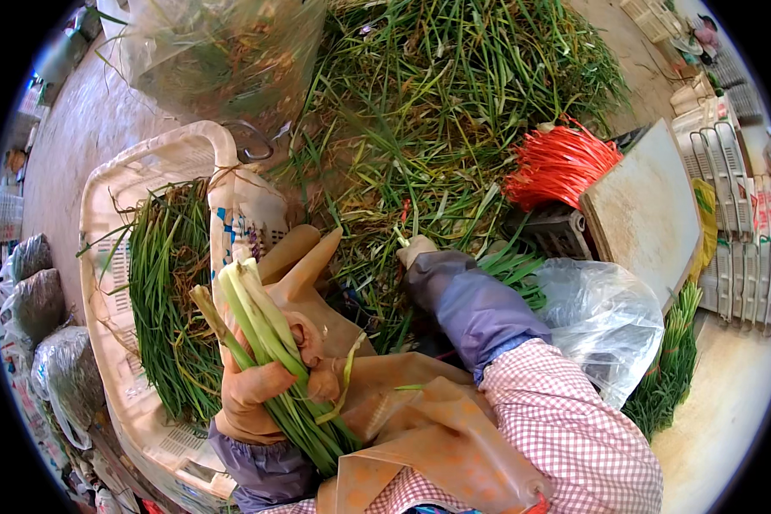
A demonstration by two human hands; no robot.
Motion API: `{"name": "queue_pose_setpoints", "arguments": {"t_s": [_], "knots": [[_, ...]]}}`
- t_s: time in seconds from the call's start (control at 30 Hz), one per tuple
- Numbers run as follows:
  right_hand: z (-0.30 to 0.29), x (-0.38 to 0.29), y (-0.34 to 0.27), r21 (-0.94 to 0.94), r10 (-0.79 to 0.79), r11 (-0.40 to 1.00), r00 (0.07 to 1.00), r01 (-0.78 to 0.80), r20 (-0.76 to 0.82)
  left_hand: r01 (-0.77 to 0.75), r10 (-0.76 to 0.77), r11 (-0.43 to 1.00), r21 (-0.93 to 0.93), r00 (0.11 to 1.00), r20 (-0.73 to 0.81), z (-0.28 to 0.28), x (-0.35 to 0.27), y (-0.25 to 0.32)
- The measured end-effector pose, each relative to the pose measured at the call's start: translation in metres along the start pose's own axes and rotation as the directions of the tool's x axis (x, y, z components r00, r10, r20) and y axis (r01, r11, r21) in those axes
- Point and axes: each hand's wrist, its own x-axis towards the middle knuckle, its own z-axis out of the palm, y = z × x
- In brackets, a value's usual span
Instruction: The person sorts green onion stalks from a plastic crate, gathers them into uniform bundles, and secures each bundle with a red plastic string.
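Observation:
My left hand [263, 385], in an orange-brown glove, grips a bundle of green leafy stalks [266, 327], pale ends up, above the brown plastic apron [424, 417] on my lap. A yellowed leaf [344, 379] hangs beside it. My right hand [417, 249] reaches forward over the heap of green leaves [450, 115]; a short pale stalk piece [401, 238] shows at its fingertips. The purple sleeve cover and the hand's back hide most of its fingers. On the left, a whitish plastic crate [103, 308] holds more long green leaves [167, 289].
A bag of plant scraps [225, 64] stands at the upper left. To the right are red plastic ties [562, 164], a tilted board [649, 199], a clear plastic bag [604, 321] and tied green bunches [668, 366]. Stacked crates [723, 186] and a distant person [707, 35] lie beyond.

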Motion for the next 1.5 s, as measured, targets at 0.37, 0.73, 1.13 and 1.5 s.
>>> {"name": "queue_pose_setpoints", "arguments": {"t_s": [0.37, 0.73, 1.13, 1.5], "knots": [[-0.231, -0.162, -0.073, 0.781, -0.482, 0.625, 0.775, -0.023, 0.409, 0.054, -0.053, 0.993, -0.11, 0.999, 0.004, 0.007, 0.003, 0.008], [-0.485, -0.326, 0.072, 0.802, -0.369, 0.402, 0.88, 0.442, -0.301, 0.003, 0.0, 0.998, 0.062, 0.999, -0.043, 0.022, -0.005, -0.004], [-0.477, -0.19, 0.262, 0.893, 0.249, 0.449, 0.957, 0.02, -0.147, 0.137, -0.071, 0.952, 0.274, 0.969, -0.236, 0.055, 0.011, -0.025], [-0.559, -0.419, 0.264, 0.589, -0.195, 0.219, 0.626, 0.778, -0.755, 0.307, -0.254, 0.932, 0.192, 0.932, -0.257, 0.07, 0.028, -0.042]]}}
